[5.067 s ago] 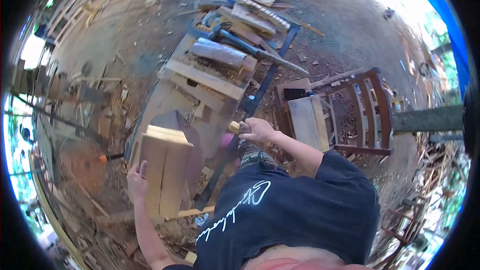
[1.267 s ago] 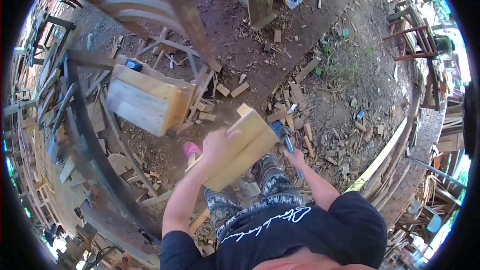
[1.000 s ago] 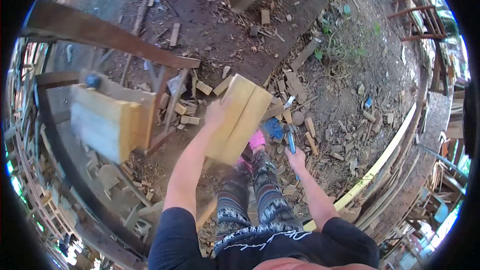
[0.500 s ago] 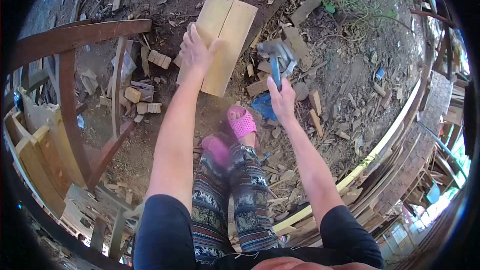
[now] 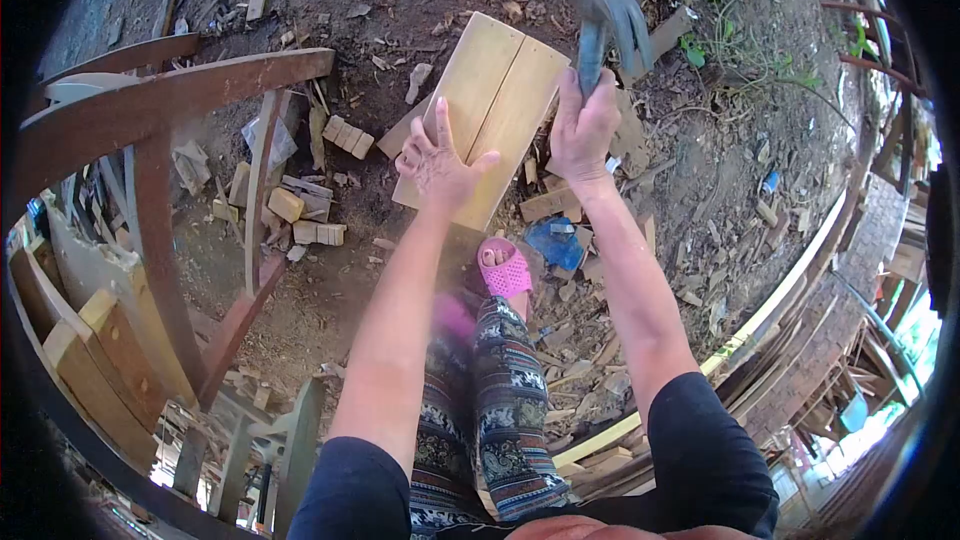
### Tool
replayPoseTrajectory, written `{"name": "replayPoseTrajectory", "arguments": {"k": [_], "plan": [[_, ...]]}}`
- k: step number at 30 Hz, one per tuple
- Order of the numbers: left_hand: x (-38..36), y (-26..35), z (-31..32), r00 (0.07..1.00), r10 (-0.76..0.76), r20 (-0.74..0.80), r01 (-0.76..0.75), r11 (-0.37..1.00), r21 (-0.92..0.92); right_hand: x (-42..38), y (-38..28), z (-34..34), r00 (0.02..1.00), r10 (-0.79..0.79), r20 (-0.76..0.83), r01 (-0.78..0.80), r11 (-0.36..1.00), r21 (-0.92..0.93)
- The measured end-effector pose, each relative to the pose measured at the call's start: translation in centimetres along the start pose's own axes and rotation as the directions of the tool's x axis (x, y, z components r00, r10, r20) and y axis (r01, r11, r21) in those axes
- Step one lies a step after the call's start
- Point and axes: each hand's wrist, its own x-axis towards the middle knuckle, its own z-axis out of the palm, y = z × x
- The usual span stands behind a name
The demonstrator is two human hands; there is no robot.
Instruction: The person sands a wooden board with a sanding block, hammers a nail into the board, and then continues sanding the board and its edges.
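Observation:
Pale wooden boards (image 5: 510, 105), two side by side with a seam between them, lie tilted at the centre. On their lower left part rests my left hand (image 5: 441, 172), fingers spread and thumb across the seam. My right hand (image 5: 584, 130) is closed round the handle of a claw hammer (image 5: 592, 35), held up just right of the boards' upper right edge. The hammer's head points up and left, its claw curving to the right.
A brown wooden frame (image 5: 160, 150) stands at the left. Small wood blocks (image 5: 286, 204) lie on the dirt beside it. Below the boards are pink sandals (image 5: 505, 268) and a blue scrap (image 5: 555, 243). A long pale strip (image 5: 780, 305) curves along the right.
The hammer and my right hand have risen toward the top of the view. The boards and my left hand appear lower and further right, as does much of the surroundings.

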Motion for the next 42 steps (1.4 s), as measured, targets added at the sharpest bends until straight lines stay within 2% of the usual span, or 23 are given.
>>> {"name": "replayPoseTrajectory", "arguments": {"k": [2,3,5,7,10,11,13,15,16,19,20,21,23,27,29,31,33,34,35,37,38,41,42], "plan": [[0.0,-0.1,-0.3,1.0,-0.017,0.015,0.017,1.0,0.002,-0.1,2.6,1.7,0.963,-0.252,-0.098,0.245,0.966,-0.082],[0.1,0.0,-0.3,0.999,-0.025,0.032,0.025,1.0,0.011,-0.5,3.9,2.1,0.961,-0.258,-0.095,0.251,0.964,-0.084],[0.6,0.1,-0.4,0.999,-0.018,0.043,0.017,1.0,0.023,-0.8,5.8,2.3,0.957,0.102,0.273,0.035,0.89,-0.454],[0.1,-0.1,0.2,1.0,0.0,0.009,-0.001,0.999,0.048,0.2,3.7,1.0,0.95,0.087,0.3,0.044,0.914,-0.404],[0.0,-0.3,0.1,1.0,0.026,-0.007,-0.026,0.999,-0.019,1.4,-0.4,-0.5,0.998,-0.032,0.046,0.041,0.974,-0.225],[-0.2,-0.2,0.1,1.0,0.019,0.006,-0.019,1.0,-0.018,1.6,-1.8,-0.5,0.989,-0.121,-0.09,0.109,0.986,-0.13],[0.0,0.1,-0.2,1.0,-0.014,0.028,0.013,1.0,0.019,1.1,-0.3,0.2,0.962,-0.225,-0.158,0.213,0.973,-0.088],[0.1,-0.2,0.0,1.0,-0.009,0.024,0.009,1.0,0.009,-1.1,7.3,2.0,0.97,-0.221,0.105,0.245,0.873,-0.421],[0.3,-0.1,-0.1,1.0,-0.001,0.024,0.001,1.0,-0.001,-1.5,6.8,2.0,0.969,0.01,0.248,0.092,0.913,-0.397],[0.1,-0.1,0.2,1.0,0.0,0.014,0.0,1.0,0.013,-0.1,3.5,0.5,0.971,0.068,0.227,0.016,0.937,-0.35],[-0.1,-0.1,0.3,1.0,-0.003,0.025,0.002,1.0,0.011,0.1,2.4,0.0,0.988,0.019,0.153,0.025,0.96,-0.28],[0.0,-0.1,0.3,1.0,0.002,0.008,-0.002,1.0,-0.008,0.6,0.4,-0.6,0.985,-0.166,0.036,0.169,0.937,-0.306],[0.0,-0.3,0.4,1.0,0.004,-0.004,-0.004,1.0,-0.027,0.9,-1.2,-1.1,0.975,-0.194,-0.111,0.179,0.975,-0.132],[0.1,-0.1,0.1,1.0,-0.006,-0.005,0.006,0.999,-0.05,0.3,5.8,0.4,0.946,-0.317,0.073,0.321,0.878,-0.356],[0.7,0.0,0.0,1.0,-0.02,0.018,0.02,0.999,-0.025,0.4,6.1,0.6,0.94,0.065,0.336,0.117,0.862,-0.494],[0.2,0.0,-0.2,0.999,-0.022,0.048,0.024,0.999,-0.036,0.9,2.6,-0.3,0.941,0.115,0.318,0.054,0.876,-0.479],[0.3,0.0,-0.2,0.998,-0.021,0.054,0.024,0.999,-0.041,0.9,0.3,-0.7,0.987,-0.153,0.051,0.162,0.951,-0.265],[0.2,-0.1,-0.2,0.999,-0.016,0.052,0.018,0.999,-0.047,0.9,-0.1,-0.9,0.978,-0.211,0.004,0.205,0.949,-0.238],[0.2,-0.1,-0.2,0.999,-0.019,0.049,0.021,0.999,-0.046,0.8,0.7,-0.5,0.977,-0.213,0.005,0.208,0.949,-0.235],[0.0,-0.1,-0.1,1.0,0.004,0.004,-0.003,1.0,-0.015,0.4,4.7,0.6,0.969,0.087,0.231,0.037,0.874,-0.484],[0.0,0.1,0.0,1.0,0.011,-0.003,-0.011,1.0,-0.017,0.3,7.8,1.6,0.955,0.002,0.295,0.156,0.846,-0.509],[0.1,-0.4,0.6,1.0,-0.013,0.021,0.012,1.0,0.004,0.8,4.8,0.0,0.934,0.118,0.336,0.064,0.873,-0.484],[0.0,-0.5,0.8,1.0,0.011,-0.002,-0.011,1.0,0.003,-0.3,5.6,-0.5,0.959,0.029,0.283,0.094,0.907,-0.411]]}}
